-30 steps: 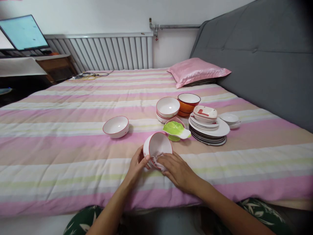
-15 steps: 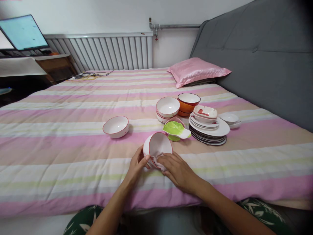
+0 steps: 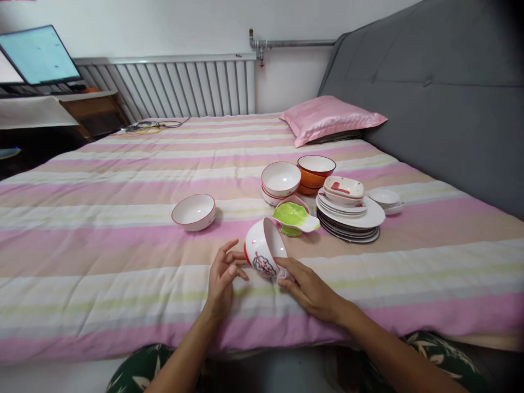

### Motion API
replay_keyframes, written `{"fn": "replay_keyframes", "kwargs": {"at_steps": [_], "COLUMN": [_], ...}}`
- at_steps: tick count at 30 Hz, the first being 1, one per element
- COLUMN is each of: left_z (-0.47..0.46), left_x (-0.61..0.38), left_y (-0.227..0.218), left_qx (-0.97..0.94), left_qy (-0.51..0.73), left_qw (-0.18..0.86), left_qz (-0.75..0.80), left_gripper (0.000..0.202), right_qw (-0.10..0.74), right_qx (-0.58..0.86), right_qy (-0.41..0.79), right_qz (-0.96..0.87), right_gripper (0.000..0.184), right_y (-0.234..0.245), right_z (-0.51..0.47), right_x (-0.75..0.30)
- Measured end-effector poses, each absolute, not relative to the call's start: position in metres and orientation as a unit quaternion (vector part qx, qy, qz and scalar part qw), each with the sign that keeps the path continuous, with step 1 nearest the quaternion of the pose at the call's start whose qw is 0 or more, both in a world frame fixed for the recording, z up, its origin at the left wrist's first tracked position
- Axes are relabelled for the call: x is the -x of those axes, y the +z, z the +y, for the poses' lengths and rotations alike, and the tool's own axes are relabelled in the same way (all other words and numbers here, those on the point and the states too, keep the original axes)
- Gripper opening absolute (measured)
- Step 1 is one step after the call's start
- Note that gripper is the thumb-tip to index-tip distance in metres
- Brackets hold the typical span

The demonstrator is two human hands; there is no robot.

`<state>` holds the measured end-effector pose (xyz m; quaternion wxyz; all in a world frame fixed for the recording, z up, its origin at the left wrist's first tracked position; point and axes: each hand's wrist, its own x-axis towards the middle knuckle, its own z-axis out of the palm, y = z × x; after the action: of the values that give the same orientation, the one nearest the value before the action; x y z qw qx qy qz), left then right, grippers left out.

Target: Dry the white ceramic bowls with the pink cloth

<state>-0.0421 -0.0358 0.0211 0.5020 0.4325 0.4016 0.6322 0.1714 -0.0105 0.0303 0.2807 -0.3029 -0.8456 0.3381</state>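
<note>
A white bowl point(image 3: 258, 245) with a red rim, a red foot and a painted blossom pattern is tilted on its side above the bed, its mouth facing right. My right hand point(image 3: 311, 286) grips its lower rim, with a white cloth point(image 3: 283, 274) pinched between hand and bowl. Only a small part of the cloth shows. Beside the bowl's foot, my left hand point(image 3: 224, 275) is open with its fingers spread; whether a fingertip touches the bowl I cannot tell. Just behind the bowl sits a green leaf-shaped dish point(image 3: 291, 214).
A single white bowl point(image 3: 194, 213) stands to the left. Behind are stacked white bowls point(image 3: 281, 179), orange bowls point(image 3: 311, 179), a plate stack point(image 3: 373, 213) topped by a square bowl point(image 3: 344, 187), and small white dishes point(image 3: 385, 197). A pink pillow point(image 3: 331, 119) lies near the grey headboard point(image 3: 434, 103).
The bowl has turned so that its painted outside shows and its mouth faces right. My left hand has loosened from it and spread its fingers, while my right hand grips the rim through the cloth.
</note>
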Motion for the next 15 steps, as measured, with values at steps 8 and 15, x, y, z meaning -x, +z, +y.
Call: {"fn": "replay_keyframes", "kwargs": {"at_steps": [8, 15], "left_z": [-0.0374, -0.035], "left_x": [0.0414, 0.0416], "left_y": [0.0262, 0.0248], "left_qx": [-0.411, -0.403], "left_qy": [0.645, 0.634], "left_qw": [0.504, 0.502], "left_qz": [0.402, 0.428], "left_gripper": [0.065, 0.058], "right_qw": [0.293, 0.261], "right_qx": [0.339, 0.335], "right_qy": [0.453, 0.42], "right_qz": [-0.771, -0.802], "right_gripper": [0.04, 0.042], "right_y": [0.0403, 0.0423], "right_z": [-0.0129, -0.014], "right_x": [-0.1726, -0.1699]}}
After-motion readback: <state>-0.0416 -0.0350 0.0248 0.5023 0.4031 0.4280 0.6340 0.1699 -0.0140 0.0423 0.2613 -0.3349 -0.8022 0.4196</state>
